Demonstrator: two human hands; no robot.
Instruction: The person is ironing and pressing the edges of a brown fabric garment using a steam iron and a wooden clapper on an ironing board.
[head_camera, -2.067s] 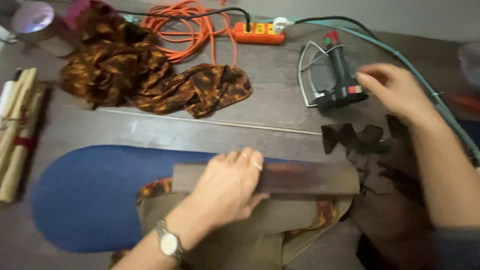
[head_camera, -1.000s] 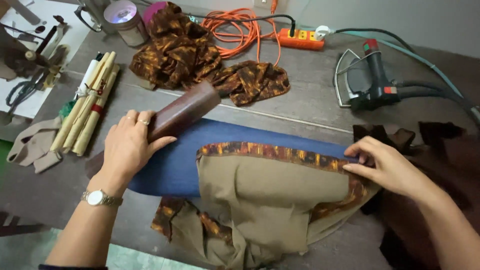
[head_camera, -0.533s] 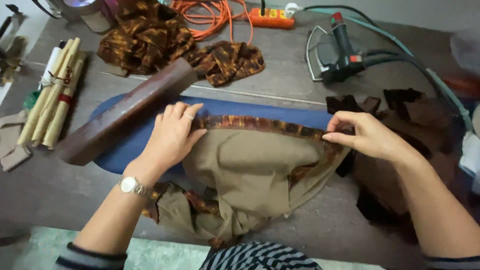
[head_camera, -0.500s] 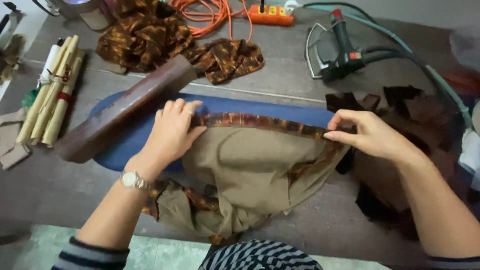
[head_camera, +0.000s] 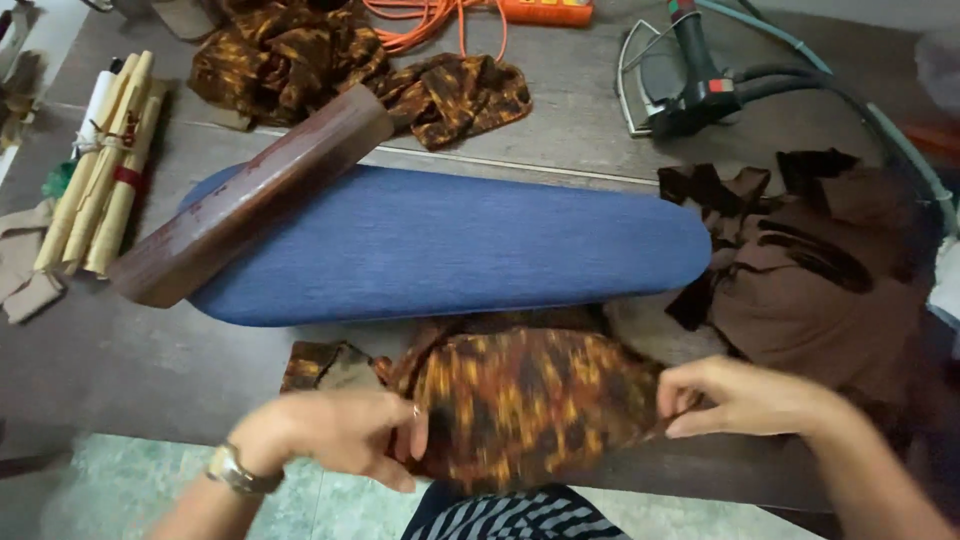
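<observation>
Both my hands hold an orange-and-brown patterned fabric piece (head_camera: 530, 400) at the near edge of the table. My left hand (head_camera: 335, 437) grips its left side and my right hand (head_camera: 745, 397) pinches its right side. The fabric is blurred with motion. Just beyond it lies a long blue padded ironing board (head_camera: 450, 245), bare on top. A dark brown wooden block (head_camera: 250, 195) rests slantwise across the board's left end.
More patterned fabric (head_camera: 350, 70) is heaped at the back, with an orange cable (head_camera: 430, 15) behind it. An iron (head_camera: 690, 80) stands at the back right. Dark brown fabric scraps (head_camera: 810, 260) lie at right. Bundled rolled paper sticks (head_camera: 100, 165) lie at left.
The fabric has been pulled off the blue board toward me and turned patterned side up. Both hands moved down to the table's near edge. The wooden block stayed put.
</observation>
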